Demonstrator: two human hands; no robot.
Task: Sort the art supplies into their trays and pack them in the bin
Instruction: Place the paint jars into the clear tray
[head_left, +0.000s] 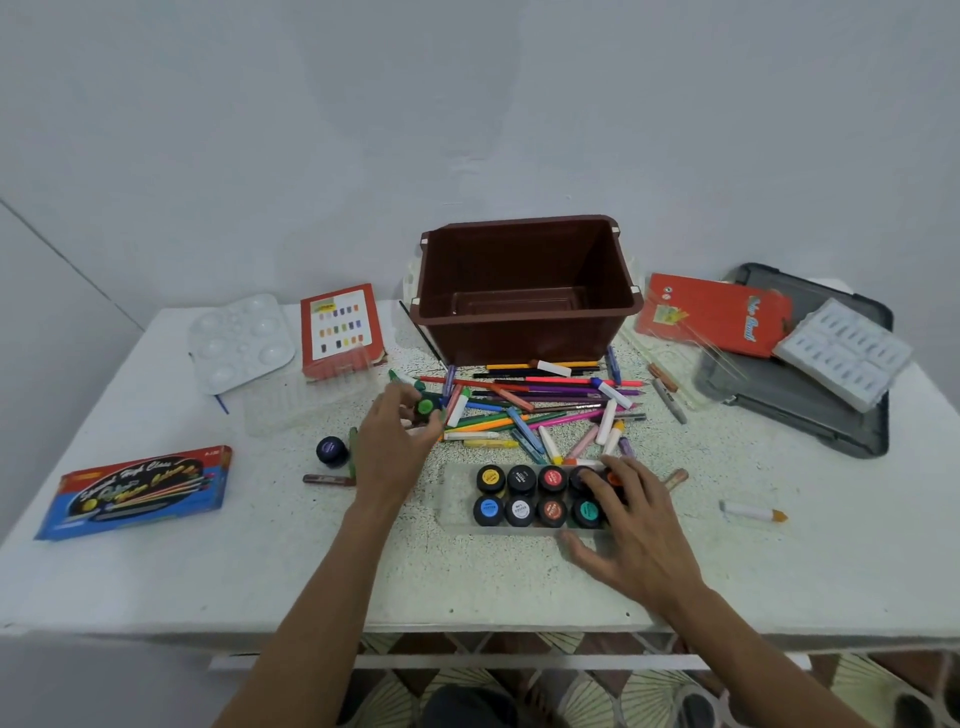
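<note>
- The right hand (639, 519) lies over the right end of the clear pot tray (452, 501), at the near middle of the tabletop (467, 582). Its fingers (597, 480) spread across the tops of the pots there, and I cannot tell whether they pinch one or only steady the tray.
- That tray holds two rows of paint pots (519, 496) (eight caps show; more may sit under the hand).
- Farther off and to the left, the left hand (395, 447) pinches a green-capped pot (426, 406) at the edge of the pile of pencils and crayons (530, 410).
- Risk: the tray looks light, so pressing a pot in off-centre could tip or skid it and pop others out. Crayons lying at its far edge could be dragged along.
- A loose dark blue pot (331, 451) stands just left of the left hand, where a passing wrist could knock it rolling.
- Farthest, the brown bin (524, 291) has nothing packed in it yet.
</note>
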